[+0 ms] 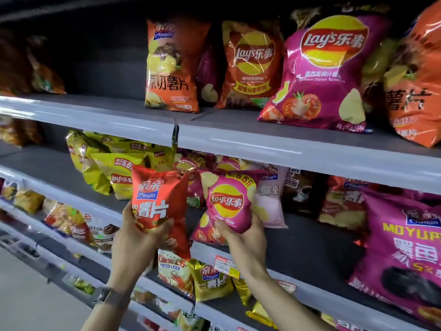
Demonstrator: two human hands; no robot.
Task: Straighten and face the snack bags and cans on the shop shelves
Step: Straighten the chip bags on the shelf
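My left hand [140, 237] grips a small red Qinqin chip bag [158, 199] by its lower part, holding it upright in front of the middle shelf [310, 244]. My right hand [243, 237] grips the bottom of a small pink Lay's bag [228, 201], which stands upright at the front of that shelf. Behind the pink bag lie more pink Lay's bags [207, 163]. Yellow Lay's bags [114, 163] lean in a loose heap to the left on the same shelf.
The top shelf [286, 144] carries an orange Qinqin bag [171, 65], an orange Lay's bag [250, 65] and a large pink Lay's bag [319, 75]. A big purple Moyu bag [405, 254] stands at right. Lower shelves hold several mixed snack bags [191, 275].
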